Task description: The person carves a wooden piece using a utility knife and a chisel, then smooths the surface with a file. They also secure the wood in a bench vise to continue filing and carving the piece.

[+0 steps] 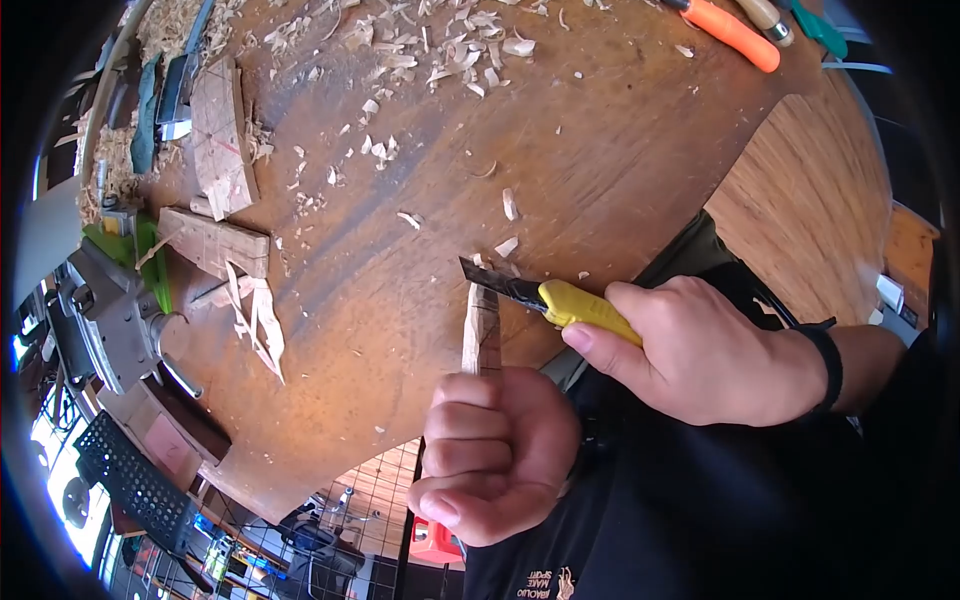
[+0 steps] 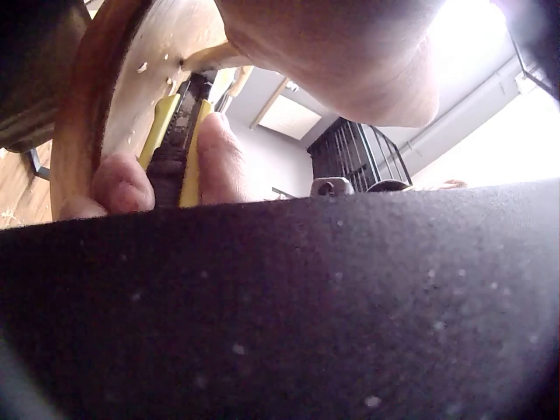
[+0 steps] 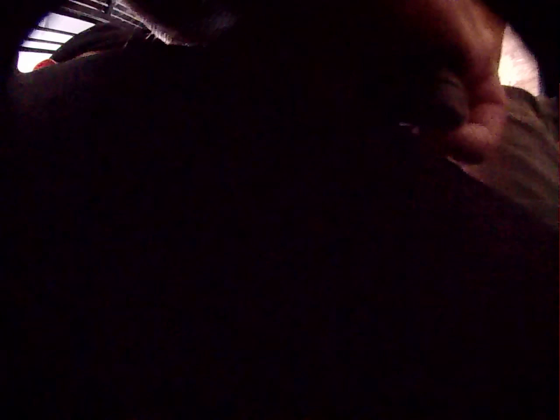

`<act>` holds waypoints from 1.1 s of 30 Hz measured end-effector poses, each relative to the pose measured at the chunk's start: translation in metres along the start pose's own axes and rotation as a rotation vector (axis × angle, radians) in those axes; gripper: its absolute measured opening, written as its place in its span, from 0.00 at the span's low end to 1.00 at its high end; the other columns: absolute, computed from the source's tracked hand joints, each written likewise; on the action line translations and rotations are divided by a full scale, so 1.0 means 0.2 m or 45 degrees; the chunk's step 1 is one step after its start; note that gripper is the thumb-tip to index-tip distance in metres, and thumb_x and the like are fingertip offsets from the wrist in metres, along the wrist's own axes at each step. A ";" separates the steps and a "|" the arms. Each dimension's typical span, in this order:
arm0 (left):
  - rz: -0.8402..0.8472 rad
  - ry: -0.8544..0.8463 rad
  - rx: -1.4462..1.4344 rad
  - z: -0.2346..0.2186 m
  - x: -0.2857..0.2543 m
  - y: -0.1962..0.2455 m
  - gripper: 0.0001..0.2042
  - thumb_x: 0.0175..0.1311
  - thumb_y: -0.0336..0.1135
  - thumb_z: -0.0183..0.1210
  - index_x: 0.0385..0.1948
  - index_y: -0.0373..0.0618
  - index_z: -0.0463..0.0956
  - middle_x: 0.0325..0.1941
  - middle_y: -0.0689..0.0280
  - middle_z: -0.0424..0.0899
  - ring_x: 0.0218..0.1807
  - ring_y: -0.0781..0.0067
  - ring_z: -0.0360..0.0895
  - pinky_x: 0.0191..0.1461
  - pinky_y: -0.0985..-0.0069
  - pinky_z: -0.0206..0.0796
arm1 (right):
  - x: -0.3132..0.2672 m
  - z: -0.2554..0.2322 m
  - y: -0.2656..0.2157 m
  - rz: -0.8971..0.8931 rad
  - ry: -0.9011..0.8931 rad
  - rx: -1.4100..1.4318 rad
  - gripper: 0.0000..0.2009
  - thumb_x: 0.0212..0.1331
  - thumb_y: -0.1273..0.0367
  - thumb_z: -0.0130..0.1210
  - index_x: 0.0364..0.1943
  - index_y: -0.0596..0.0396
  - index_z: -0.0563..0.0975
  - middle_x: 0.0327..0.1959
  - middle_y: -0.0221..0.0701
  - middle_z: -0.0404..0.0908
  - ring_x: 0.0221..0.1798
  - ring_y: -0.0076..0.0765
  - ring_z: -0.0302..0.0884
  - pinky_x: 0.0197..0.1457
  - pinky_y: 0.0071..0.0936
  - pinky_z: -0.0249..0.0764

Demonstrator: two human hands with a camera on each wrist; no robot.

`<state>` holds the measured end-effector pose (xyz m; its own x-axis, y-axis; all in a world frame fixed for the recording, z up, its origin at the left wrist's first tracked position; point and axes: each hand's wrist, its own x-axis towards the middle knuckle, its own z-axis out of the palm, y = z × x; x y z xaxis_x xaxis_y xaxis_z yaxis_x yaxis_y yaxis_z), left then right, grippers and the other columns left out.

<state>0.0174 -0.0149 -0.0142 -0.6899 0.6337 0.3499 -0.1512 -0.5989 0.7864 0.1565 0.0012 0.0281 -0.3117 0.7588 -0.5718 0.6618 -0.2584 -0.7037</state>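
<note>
In the head view my left hand (image 1: pixel 495 450) grips a narrow wooden piece (image 1: pixel 482 335) that stands up out of the fist, its lower part hidden by the fingers. My right hand (image 1: pixel 710 350) holds a yellow utility knife (image 1: pixel 590 308), the thumb along its handle. The dark blade (image 1: pixel 505 285) lies across the top end of the wood. In the left wrist view the knife's yellow handle (image 2: pixel 192 162) shows between fingertips, with the left hand (image 2: pixel 332 52) above. The right wrist view is mostly dark, with part of a hand (image 3: pixel 472 114) at the upper right.
Wood shavings (image 1: pixel 380 150) are scattered over the brown tabletop (image 1: pixel 400 270). Cut boards (image 1: pixel 222 150) and a metal tool (image 1: pixel 125 320) lie at the left. An orange handle (image 1: pixel 735 35) lies at the top right edge. Below the table stands a wire grid (image 1: pixel 370 500).
</note>
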 end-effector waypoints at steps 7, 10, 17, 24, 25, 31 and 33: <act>0.009 0.009 -0.040 0.01 -0.02 0.00 0.20 0.73 0.37 0.46 0.17 0.53 0.51 0.12 0.74 0.48 0.14 0.80 0.42 0.21 0.78 0.40 | 0.04 0.02 -0.05 0.049 0.028 0.111 0.27 0.71 0.53 0.53 0.21 0.65 0.76 0.14 0.53 0.75 0.21 0.61 0.80 0.25 0.48 0.76; 0.010 0.040 -0.040 0.00 -0.02 0.00 0.21 0.73 0.38 0.46 0.16 0.54 0.50 0.12 0.74 0.48 0.14 0.80 0.43 0.21 0.77 0.44 | 0.02 0.01 -0.03 -0.006 0.059 0.084 0.27 0.71 0.53 0.53 0.22 0.65 0.76 0.13 0.52 0.74 0.20 0.60 0.79 0.25 0.48 0.75; -0.144 0.111 -0.059 -0.07 0.03 0.00 0.24 0.77 0.41 0.43 0.15 0.56 0.49 0.13 0.75 0.48 0.16 0.80 0.46 0.30 0.74 0.56 | -0.03 -0.11 0.01 -0.083 0.033 0.318 0.22 0.74 0.54 0.50 0.30 0.61 0.74 0.15 0.39 0.71 0.18 0.41 0.72 0.24 0.36 0.64; -0.201 0.287 -0.018 -0.06 0.07 -0.01 0.22 0.75 0.39 0.43 0.15 0.55 0.50 0.14 0.73 0.51 0.20 0.79 0.53 0.34 0.75 0.57 | 0.06 -0.20 0.05 -0.128 0.068 0.294 0.26 0.74 0.49 0.48 0.30 0.60 0.73 0.18 0.27 0.65 0.25 0.22 0.62 0.28 0.27 0.61; -0.209 0.234 -0.020 -0.07 0.07 -0.01 0.20 0.74 0.37 0.44 0.16 0.54 0.51 0.16 0.73 0.53 0.22 0.78 0.55 0.35 0.74 0.57 | 0.08 -0.21 0.06 -0.169 0.088 0.285 0.26 0.74 0.48 0.49 0.30 0.60 0.73 0.18 0.27 0.65 0.25 0.22 0.61 0.28 0.27 0.60; -0.279 0.387 0.001 -0.06 0.06 -0.01 0.13 0.72 0.36 0.46 0.22 0.50 0.59 0.22 0.71 0.58 0.28 0.76 0.60 0.48 0.72 0.64 | 0.20 -0.20 0.10 -0.413 0.186 0.287 0.27 0.72 0.46 0.51 0.30 0.60 0.73 0.18 0.27 0.64 0.24 0.22 0.59 0.27 0.27 0.59; -0.337 0.300 -0.085 -0.10 0.04 0.01 0.07 0.72 0.34 0.46 0.32 0.44 0.67 0.30 0.67 0.69 0.38 0.71 0.72 0.61 0.64 0.67 | 0.22 -0.19 0.12 -0.576 0.293 0.342 0.28 0.68 0.45 0.55 0.29 0.60 0.76 0.14 0.35 0.66 0.17 0.32 0.65 0.24 0.33 0.62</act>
<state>-0.0029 -0.0201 -0.0205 -0.7639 0.6453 0.0053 -0.3870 -0.4646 0.7965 0.1845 0.0510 0.0026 -0.3472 0.9321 -0.1036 0.2911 0.0021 -0.9567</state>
